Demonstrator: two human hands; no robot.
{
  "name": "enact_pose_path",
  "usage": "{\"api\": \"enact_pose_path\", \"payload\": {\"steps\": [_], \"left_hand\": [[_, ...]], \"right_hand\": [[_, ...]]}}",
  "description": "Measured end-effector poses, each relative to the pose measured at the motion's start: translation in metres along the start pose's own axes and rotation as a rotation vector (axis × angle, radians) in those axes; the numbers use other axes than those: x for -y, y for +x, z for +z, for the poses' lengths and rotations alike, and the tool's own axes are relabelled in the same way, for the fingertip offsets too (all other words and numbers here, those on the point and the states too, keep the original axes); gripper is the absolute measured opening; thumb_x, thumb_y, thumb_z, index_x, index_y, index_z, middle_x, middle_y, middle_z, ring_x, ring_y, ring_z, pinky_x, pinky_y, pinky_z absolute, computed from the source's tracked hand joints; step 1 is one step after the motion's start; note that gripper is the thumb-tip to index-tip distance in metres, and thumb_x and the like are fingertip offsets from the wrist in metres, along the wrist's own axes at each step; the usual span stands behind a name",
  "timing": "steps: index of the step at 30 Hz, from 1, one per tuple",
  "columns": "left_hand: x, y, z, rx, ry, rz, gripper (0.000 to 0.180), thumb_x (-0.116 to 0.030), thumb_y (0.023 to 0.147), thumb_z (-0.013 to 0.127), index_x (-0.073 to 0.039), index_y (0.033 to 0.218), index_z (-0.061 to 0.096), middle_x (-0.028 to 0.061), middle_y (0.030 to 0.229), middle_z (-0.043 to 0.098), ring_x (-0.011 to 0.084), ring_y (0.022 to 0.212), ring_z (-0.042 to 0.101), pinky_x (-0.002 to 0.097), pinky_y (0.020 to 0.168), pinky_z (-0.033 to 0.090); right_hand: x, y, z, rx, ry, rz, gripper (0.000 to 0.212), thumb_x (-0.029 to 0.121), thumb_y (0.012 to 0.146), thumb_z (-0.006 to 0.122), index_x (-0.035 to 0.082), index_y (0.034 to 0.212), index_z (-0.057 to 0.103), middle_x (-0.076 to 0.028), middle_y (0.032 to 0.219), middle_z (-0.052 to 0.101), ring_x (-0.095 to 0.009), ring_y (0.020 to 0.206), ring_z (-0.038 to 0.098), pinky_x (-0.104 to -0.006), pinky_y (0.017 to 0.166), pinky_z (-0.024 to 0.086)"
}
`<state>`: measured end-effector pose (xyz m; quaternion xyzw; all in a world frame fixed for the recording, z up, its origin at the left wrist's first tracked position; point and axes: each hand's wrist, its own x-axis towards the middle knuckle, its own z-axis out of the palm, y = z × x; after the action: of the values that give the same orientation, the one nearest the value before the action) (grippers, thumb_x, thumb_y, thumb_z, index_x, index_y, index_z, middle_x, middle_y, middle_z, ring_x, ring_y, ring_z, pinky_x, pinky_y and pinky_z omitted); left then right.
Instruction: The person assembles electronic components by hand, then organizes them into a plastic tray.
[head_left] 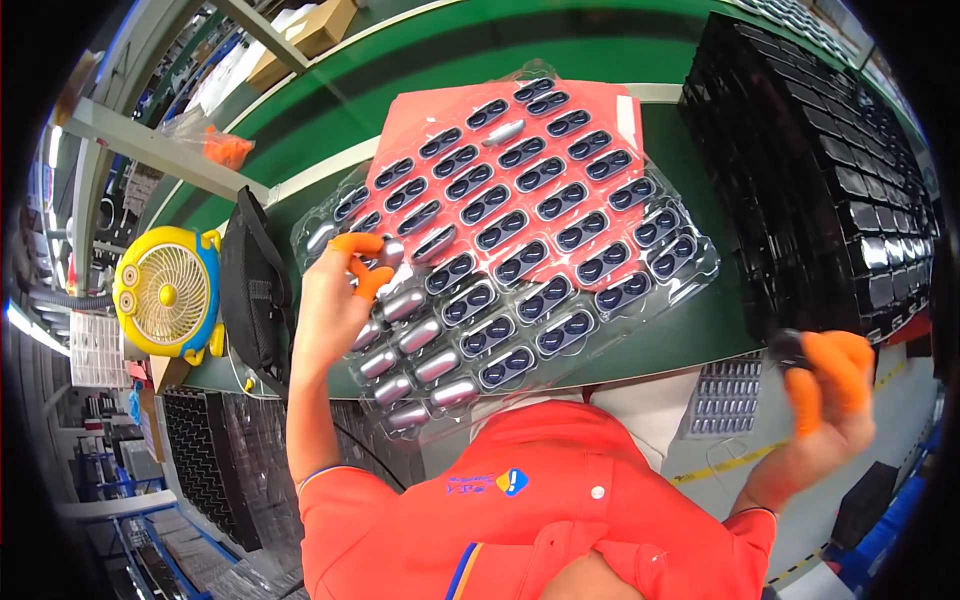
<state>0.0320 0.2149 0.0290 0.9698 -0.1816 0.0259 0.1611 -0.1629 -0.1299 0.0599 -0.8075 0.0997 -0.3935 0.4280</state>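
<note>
A clear plastic tray point(690, 285) lies tilted across the bench, its pockets filled with small oval cases. Many of these show a dark insert with two rounded hollows, such as the two-hollow case point(521, 260); toward the lower left several have smooth silver tops, like the silver case point(437, 364). At the tray's left side my left hand point(338, 290), in orange finger covers, is closed around a silver oval case point(390, 253). My right hand point(832, 395), also with orange finger covers, is off the bench's right front, pinching a small dark piece point(788, 350) too blurred to identify.
Pink sheet point(405, 125) lies beneath the tray on the green bench. Black trays point(800, 170) stand in a tall stack at the right. A yellow-blue fan point(168, 293) and a black mesh bag point(255, 290) are at the left. Another filled tray point(724, 395) sits below the bench edge.
</note>
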Motion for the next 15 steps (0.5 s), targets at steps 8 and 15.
{"api": "enact_pose_path", "payload": {"steps": [8,15], "left_hand": [[-0.075,0.044,0.013,0.652,-1.205,0.059,0.031,0.001,0.082,0.056,0.003,0.113,0.052,0.0181,0.103,0.059,0.0224,0.079,0.064,0.0285,0.06,0.051],[-0.128,0.064,0.053,0.837,-1.616,0.056,0.047,-0.01,0.081,0.062,-0.001,0.124,0.043,0.02,0.101,0.059,0.0239,0.077,0.063,0.0269,0.062,0.053]], "right_hand": [[-0.032,-0.007,0.069,0.133,0.439,0.218,0.027,-0.007,0.071,0.069,-0.001,0.096,0.064,-0.007,0.087,0.055,-0.01,0.07,0.055,-0.0197,0.058,0.045],[-0.048,-0.004,0.079,0.022,0.55,0.274,0.023,-0.006,0.074,0.067,-0.002,0.097,0.063,-0.004,0.087,0.054,-0.008,0.07,0.055,-0.0187,0.059,0.045]]}}
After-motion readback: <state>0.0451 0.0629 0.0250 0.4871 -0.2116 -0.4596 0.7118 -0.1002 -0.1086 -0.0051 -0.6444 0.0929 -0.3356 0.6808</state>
